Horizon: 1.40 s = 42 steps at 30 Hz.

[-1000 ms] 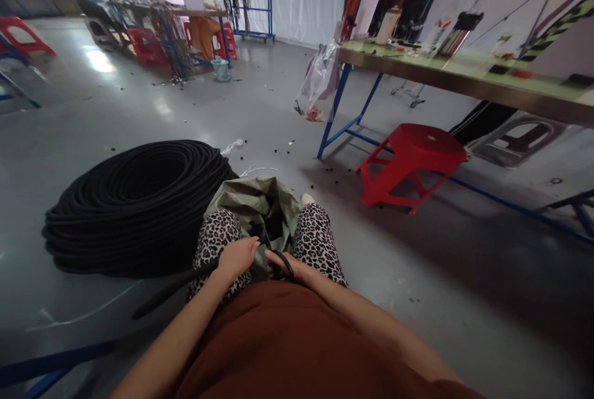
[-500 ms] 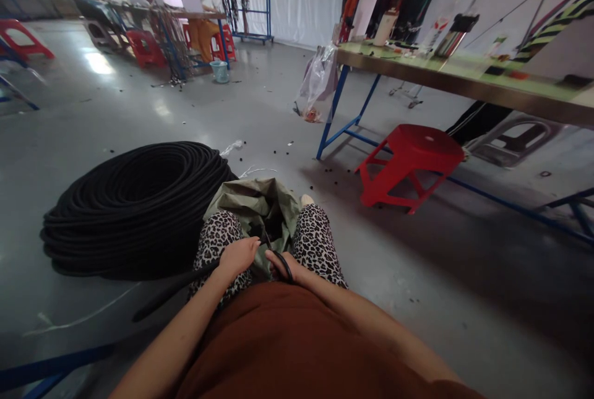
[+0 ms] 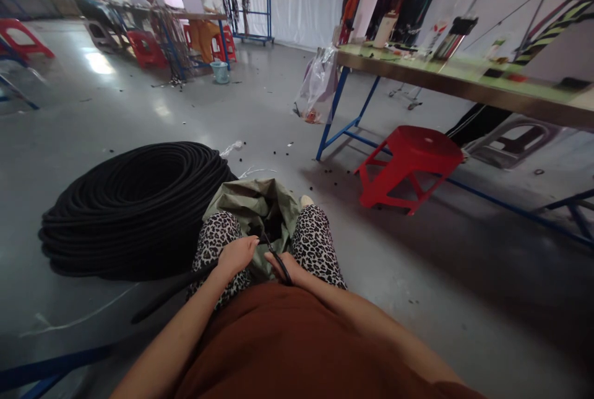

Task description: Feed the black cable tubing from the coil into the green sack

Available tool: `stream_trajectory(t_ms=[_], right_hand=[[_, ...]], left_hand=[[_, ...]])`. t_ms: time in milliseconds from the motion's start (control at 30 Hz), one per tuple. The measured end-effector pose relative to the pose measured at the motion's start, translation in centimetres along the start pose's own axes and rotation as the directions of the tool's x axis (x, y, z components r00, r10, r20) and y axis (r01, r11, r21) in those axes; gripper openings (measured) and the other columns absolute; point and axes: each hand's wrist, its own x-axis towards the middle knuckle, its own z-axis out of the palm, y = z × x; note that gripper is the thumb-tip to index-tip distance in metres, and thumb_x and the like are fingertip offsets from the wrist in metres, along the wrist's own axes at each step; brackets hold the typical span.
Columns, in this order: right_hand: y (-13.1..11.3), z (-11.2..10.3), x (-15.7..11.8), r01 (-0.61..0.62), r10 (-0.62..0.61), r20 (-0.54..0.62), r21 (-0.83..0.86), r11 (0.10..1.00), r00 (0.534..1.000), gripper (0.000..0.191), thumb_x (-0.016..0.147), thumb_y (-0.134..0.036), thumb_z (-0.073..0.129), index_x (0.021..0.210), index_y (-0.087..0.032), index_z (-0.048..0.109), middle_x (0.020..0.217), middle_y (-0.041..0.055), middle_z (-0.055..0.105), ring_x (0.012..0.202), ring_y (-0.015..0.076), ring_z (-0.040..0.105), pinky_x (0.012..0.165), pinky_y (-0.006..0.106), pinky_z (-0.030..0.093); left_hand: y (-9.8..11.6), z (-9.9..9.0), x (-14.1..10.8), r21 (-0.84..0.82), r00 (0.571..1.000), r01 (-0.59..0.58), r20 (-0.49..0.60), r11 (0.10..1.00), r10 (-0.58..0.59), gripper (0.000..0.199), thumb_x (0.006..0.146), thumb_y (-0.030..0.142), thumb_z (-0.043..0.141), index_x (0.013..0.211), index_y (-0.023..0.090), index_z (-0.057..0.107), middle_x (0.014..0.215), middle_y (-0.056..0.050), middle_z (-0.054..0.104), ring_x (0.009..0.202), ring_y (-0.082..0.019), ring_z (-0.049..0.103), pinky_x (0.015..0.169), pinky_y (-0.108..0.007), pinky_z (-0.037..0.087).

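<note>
My left hand (image 3: 237,255) is closed around a thick black cord (image 3: 179,287), whose other end trails down to the left past my forearm. In my right hand (image 3: 284,263) is a pair of scissors (image 3: 280,261) with black handles, the blades pointing up and left toward the left fingertips. Both hands are above an open olive-green sack (image 3: 283,198) between my knees. Dark contents inside the sack are hard to make out. A large coil of black cord (image 3: 83,219) lies on the floor left of the sack.
Ahead to the right is a red stool (image 3: 413,151) beside a long worktable (image 3: 445,80) with bottles on it. A clear plastic bag (image 3: 318,86) hangs from its corner. Small black bits and white string lie on the floor. A blue bar (image 3: 55,368) crosses the lower left. People sit farther back.
The scissors have turned slightly in my right hand and their blades look more closed. My left hand has shifted barely, still on the cord.
</note>
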Motion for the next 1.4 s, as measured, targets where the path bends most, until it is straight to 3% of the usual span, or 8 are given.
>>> stream_trajectory(t_ms=[367,500,667,800,933,1133,1400], right_hand=[[-0.8,-0.3,-0.6,0.011,-0.018,-0.058,-0.115,0.993,0.998,0.055,0.092,-0.053,0.056,0.049,-0.019,0.050,0.049,0.0046,0.050,0.067,0.0209,0.061,0.062,0.027,0.043],[-1.1,-0.7,-0.9,0.011,-0.022,-0.081,-0.131,0.991,0.996,0.057,0.090,-0.052,0.061,0.045,-0.020,0.046,0.048,0.0023,0.045,0.061,0.0181,0.057,0.060,0.026,0.043],[-1.8,-0.9,-1.3,-0.136,0.140,-0.024,0.112,0.984,0.990,0.053,0.090,-0.059,0.058,0.057,-0.018,0.053,0.050,-0.0001,0.047,0.043,0.0117,0.046,0.044,0.024,0.039],[-1.9,-0.8,-1.4,-0.196,0.187,0.060,0.279,0.940,0.981,0.049,0.089,-0.060,0.061,0.068,-0.017,0.056,0.053,-0.0010,0.050,0.043,0.0112,0.046,0.043,0.023,0.041],[-1.0,-0.6,-1.0,-0.190,0.145,0.151,0.352,0.917,0.978,0.046,0.092,-0.058,0.059,0.072,-0.016,0.057,0.055,-0.0016,0.051,0.047,0.0109,0.048,0.049,0.024,0.044],[1.3,-0.5,0.3,-0.091,-0.015,0.259,0.393,0.915,0.966,0.053,0.086,-0.067,0.060,0.083,-0.014,0.059,0.068,0.0009,0.060,0.056,0.0131,0.058,0.056,0.025,0.047],[1.8,-0.7,0.5,0.028,-0.108,0.255,0.297,0.954,0.961,0.053,0.088,-0.066,0.056,0.085,-0.014,0.061,0.072,0.0027,0.063,0.062,0.0148,0.061,0.060,0.026,0.046]], left_hand=[[0.0,0.0,0.1,0.056,1.000,0.000,-0.009,0.998,0.001,0.044,0.100,0.037,0.033,0.128,0.025,0.064,0.132,-0.008,0.068,0.119,-0.024,0.065,0.099,-0.037,0.048],[-0.1,0.1,0.2,0.059,1.000,-0.001,-0.016,0.998,0.002,0.044,0.100,0.037,0.033,0.129,0.023,0.064,0.132,-0.010,0.068,0.119,-0.025,0.065,0.099,-0.039,0.049],[0.2,-0.1,-0.1,0.063,1.000,0.001,-0.015,0.998,0.000,0.043,0.100,0.037,0.032,0.124,0.023,0.065,0.127,-0.009,0.070,0.116,-0.024,0.066,0.097,-0.037,0.049],[0.0,-0.3,-0.4,-0.017,0.997,0.025,-0.067,1.000,-0.026,0.042,0.096,0.037,0.039,0.130,0.020,0.057,0.125,-0.011,0.071,0.115,-0.024,0.066,0.098,-0.037,0.048],[-1.1,0.1,-0.3,-0.121,0.990,0.068,-0.115,0.990,-0.082,0.038,0.088,0.030,0.048,0.124,0.018,0.055,0.118,-0.012,0.072,0.110,-0.025,0.068,0.095,-0.036,0.049],[-2.5,0.8,0.3,-0.184,0.985,0.004,-0.168,0.983,-0.035,0.030,0.090,0.030,0.046,0.116,0.020,0.057,0.117,-0.010,0.072,0.110,-0.021,0.067,0.097,-0.032,0.047],[-1.9,1.0,0.0,-0.141,0.989,-0.027,-0.149,0.990,0.006,0.028,0.092,0.030,0.046,0.115,0.020,0.058,0.110,-0.008,0.073,0.106,-0.022,0.067,0.092,-0.032,0.047]])
